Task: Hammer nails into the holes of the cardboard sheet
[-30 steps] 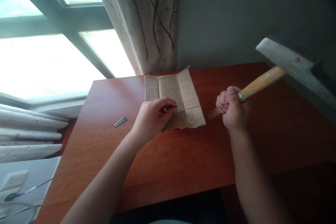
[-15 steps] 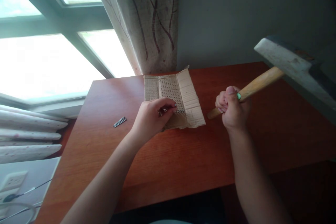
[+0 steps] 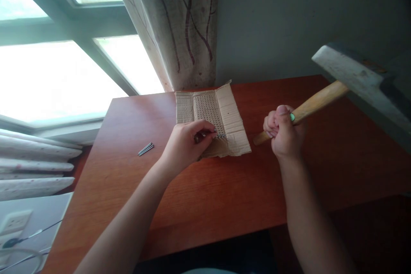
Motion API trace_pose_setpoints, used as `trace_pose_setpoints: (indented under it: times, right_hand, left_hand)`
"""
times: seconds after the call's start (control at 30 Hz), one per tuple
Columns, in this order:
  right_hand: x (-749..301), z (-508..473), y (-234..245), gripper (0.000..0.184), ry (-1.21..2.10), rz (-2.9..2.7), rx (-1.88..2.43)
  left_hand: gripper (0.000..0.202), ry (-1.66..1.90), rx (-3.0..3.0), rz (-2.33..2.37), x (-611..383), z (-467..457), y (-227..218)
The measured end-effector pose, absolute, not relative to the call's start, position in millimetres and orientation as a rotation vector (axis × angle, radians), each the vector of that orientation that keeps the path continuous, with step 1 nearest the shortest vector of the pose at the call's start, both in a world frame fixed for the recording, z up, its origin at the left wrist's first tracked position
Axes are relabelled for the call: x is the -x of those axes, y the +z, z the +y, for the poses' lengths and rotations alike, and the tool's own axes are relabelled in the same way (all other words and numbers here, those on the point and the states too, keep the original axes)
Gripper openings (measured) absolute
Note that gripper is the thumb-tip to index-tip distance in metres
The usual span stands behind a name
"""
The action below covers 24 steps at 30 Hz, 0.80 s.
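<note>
A piece of brown cardboard [image 3: 236, 122] with rows of small punched holes lies on the table. Over its near part, my left hand [image 3: 186, 143] pinches what looks like a nail [image 3: 215, 129] between thumb and forefinger; most of it is hidden by the fingers. My right hand [image 3: 285, 135] is wrapped round the wooden handle of a hammer [image 3: 321, 99], held raised to the right of the cardboard. The heavy metal head points up and to the right, away from the left hand. Several loose nails [image 3: 146, 149] lie together left of my left hand.
The reddish-brown wooden table [image 3: 218, 205] reaches back to a grey wall [image 3: 272, 21] and a patterned curtain [image 3: 195, 21]. A window [image 3: 58, 85] is at the left. Below it, a wall socket [image 3: 16, 222] has cables near the table's left edge.
</note>
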State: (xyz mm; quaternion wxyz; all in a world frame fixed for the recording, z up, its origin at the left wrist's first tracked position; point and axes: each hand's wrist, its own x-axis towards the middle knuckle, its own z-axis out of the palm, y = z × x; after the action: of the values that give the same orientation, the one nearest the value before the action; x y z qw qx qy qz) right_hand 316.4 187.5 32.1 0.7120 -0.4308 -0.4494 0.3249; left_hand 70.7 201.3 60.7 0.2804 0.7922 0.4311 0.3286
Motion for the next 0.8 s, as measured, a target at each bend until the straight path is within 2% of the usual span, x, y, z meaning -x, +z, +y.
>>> trace_pose_setpoints:
  times: [0.67,0.8]
  right_hand:
    - [-318.0,189.5,30.8,0.053,0.703,-1.058,0.973]
    - [-321.3,184.6,36.7,0.052,0.810,-1.124,1.023]
  left_hand:
    - [0.005,0.838,-2.091,1.119,-70.8,204.3,58.7]
    - [0.007,0.848,-2.118,1.121,-71.2,204.5,57.2]
